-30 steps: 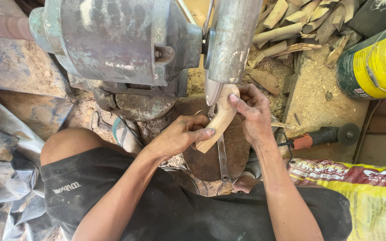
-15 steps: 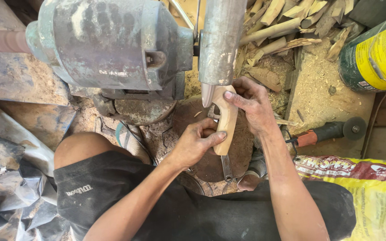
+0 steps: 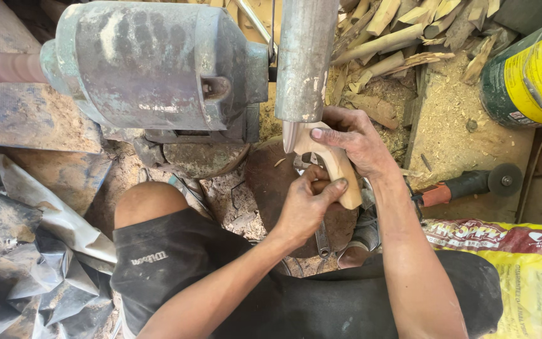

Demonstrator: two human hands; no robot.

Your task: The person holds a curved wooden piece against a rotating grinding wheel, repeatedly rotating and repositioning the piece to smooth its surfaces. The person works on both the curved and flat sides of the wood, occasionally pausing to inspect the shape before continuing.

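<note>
Person's sitting on the floor with a pale carved wooden piece [image 3: 332,166] pushed up against the lower end of a grey metal cylinder [image 3: 304,59] that comes off a big greenish motor housing [image 3: 158,63]; looks like a sanding or grinding drum to me, though I can't see any abrasive on it. Both hands are clamped on the wood: right hand [image 3: 354,139] wraps over the top end, fingers curled across it right by the drum, and the left hand [image 3: 305,207] pinches the lower end from underneath, thumb lying along the edge. So the piece sits between the two hands, tilted, top end touching the drum, bottom end hanging over a round dark block [image 3: 271,182] near the knees. If you ask me, the trick here is light even pressure and rolling the curve against the drum instead of parking one spot on it, and I'd want those right fingertips further back, they're awfully near the contact point. An angle grinder [image 3: 472,185] with an orange grip lies off to the right on the sawdust, well apart from the hands, with a heap of wood offcuts [image 3: 403,28] behind it and a yellow sack [image 3: 522,276] by the right arm.
</note>
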